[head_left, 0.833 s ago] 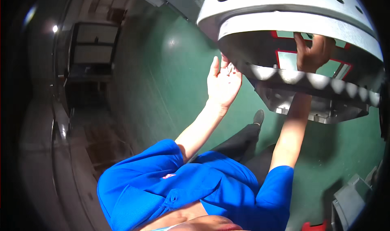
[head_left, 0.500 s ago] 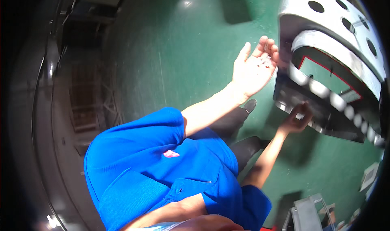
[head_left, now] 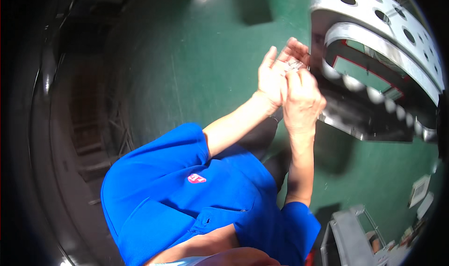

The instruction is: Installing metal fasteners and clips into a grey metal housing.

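Note:
My left hand [head_left: 271, 81] is turned palm up and cupped, thumb and fingers spread. Several small shiny pieces [head_left: 293, 65], perhaps metal fasteners, lie on its fingers; they are too small to name. Over that palm, my right hand [head_left: 303, 102] has its fingertips pinched together beside the pieces. Whatever is between those fingertips is hidden. Just right of both hands stands a large pale metal frame [head_left: 358, 31] with round holes in its top and a long rounded opening in its side.
Below the metal frame's opening runs a dark lower panel [head_left: 369, 121] with a bright edge. Green floor [head_left: 206, 69] spreads around my feet. A grey metal cart or stand [head_left: 348, 233] is at the lower right, near a pale flat panel [head_left: 419, 191]. Dark structures line the left side.
My right hand has moved from beside the metal frame up and left to my left palm, its fingertips now among the small pieces. The view has shifted slightly, so the frame appears further left.

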The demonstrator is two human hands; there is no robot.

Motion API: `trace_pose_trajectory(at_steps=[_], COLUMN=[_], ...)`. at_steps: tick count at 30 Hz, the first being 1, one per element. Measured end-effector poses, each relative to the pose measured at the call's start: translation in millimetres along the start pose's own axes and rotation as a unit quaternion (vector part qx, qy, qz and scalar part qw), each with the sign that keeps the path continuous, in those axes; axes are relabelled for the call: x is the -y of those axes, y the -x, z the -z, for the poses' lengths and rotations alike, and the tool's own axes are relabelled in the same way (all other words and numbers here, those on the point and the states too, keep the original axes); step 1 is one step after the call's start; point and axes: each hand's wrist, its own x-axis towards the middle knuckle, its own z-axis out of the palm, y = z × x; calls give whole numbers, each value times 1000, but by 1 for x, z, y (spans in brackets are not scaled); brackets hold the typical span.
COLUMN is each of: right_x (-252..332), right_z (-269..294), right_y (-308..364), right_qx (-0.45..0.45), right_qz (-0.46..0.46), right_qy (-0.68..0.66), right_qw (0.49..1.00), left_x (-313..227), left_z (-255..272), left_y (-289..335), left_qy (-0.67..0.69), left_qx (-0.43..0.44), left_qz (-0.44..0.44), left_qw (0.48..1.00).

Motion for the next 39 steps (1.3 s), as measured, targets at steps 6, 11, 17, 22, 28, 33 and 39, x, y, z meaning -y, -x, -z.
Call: trace_pose_trajectory(at_steps=[6,11,17,22,28,33,39], right_x=[-86,-214,-200,-208,-227,-229,-238], right_z=[30,-47,-45,-29,-28,-20,-13], right_y=[64,63,-50,-88,-88,-90,-88], right_qx=[-159,-381,-488,-580,-553,-547,-539], right_qz=[-310,-266,-76,1,31,47,64], right_qy=[-498,-465,-288,-132,-45,1,58], right_qw=[794,754,820,804,831,836,838], left_x=[13,20,6,12,22,19,16], left_z=[3,13,28,30,35,30,32], left_y=[-10,-18,-17,-32,-50,-47,-35], left_qy=[29,26,-25,-17,-7,1,-11], left_qx=[-60,-25,-52,-82,-120,-88,-81], left_qz=[-15,-9,-17,-32,-57,-11,0], left_qw=[998,999,998,996,991,996,997])
